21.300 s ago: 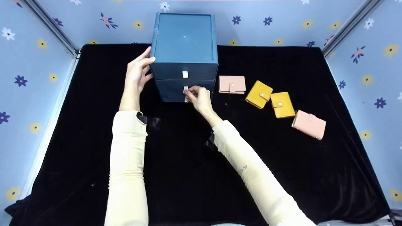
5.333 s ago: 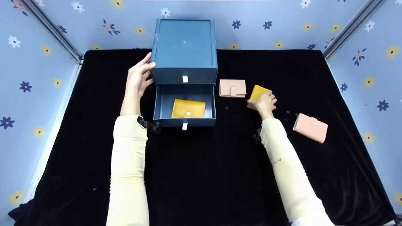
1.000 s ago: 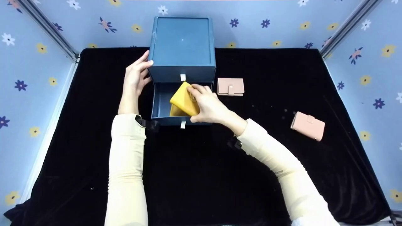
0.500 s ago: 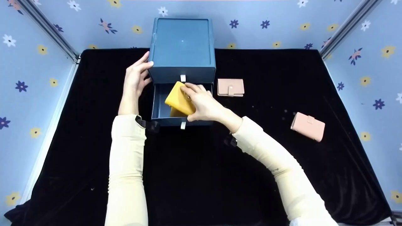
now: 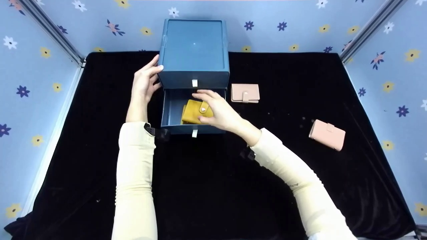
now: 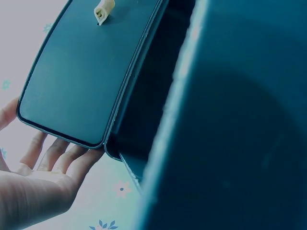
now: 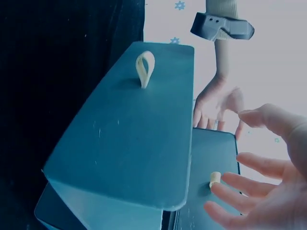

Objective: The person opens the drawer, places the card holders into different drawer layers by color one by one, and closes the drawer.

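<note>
A blue two-drawer box stands at the back, its lower drawer pulled out. Inside that drawer lies a yellow wallet with a snap strap, on top of a second yellow wallet of which only the left edge shows. My right hand hovers over the drawer, fingers and thumb spread apart, covering the wallets' right part. My left hand rests against the box's left side, thumb at the upper front corner. The left wrist view has its fingers along the upper drawer's side.
One pink wallet lies just right of the box, and another pink wallet farther right on the black cloth. White pull tabs stick out from the drawer fronts. Flowered walls enclose the table.
My right hand has carried the yellow wallet from the cloth into the drawer and let it go; the wallet now lies flat, strap upward. The left hand has stayed in place.
</note>
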`<action>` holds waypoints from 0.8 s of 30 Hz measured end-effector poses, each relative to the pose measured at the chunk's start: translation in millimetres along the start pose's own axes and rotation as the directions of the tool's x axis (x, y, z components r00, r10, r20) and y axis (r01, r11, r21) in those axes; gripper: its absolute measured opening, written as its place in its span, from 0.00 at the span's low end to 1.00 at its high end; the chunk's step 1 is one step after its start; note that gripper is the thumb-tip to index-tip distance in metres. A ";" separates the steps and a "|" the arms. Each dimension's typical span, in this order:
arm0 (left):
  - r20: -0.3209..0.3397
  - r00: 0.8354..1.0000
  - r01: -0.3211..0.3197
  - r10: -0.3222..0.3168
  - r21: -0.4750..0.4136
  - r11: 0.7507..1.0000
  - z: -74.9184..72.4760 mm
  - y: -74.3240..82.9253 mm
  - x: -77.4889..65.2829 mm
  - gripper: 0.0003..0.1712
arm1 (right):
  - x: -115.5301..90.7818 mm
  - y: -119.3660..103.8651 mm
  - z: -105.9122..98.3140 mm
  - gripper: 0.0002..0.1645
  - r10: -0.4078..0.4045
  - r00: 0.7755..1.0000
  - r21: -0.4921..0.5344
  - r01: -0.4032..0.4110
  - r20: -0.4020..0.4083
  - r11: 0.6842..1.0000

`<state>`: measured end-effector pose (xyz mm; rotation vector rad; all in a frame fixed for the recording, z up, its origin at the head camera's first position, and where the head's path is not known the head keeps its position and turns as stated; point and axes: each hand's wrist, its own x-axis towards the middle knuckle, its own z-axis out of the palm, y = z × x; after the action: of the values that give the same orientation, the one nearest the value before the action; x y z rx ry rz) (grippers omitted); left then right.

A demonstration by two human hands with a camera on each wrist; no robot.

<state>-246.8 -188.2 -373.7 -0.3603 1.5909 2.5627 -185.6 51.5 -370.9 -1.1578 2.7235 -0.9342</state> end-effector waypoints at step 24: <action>-0.002 1.000 0.002 -0.002 0.019 1.000 1.0 0.0 -1.5 0.33 | -41.9 -7.9 39.8 0.26 -0.027 0.984 0.264 0.074 -0.177 0.962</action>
<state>-245.5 -187.3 -372.9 -0.3629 1.6129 2.5447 -140.0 54.7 -407.2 -1.1473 2.5891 -1.4219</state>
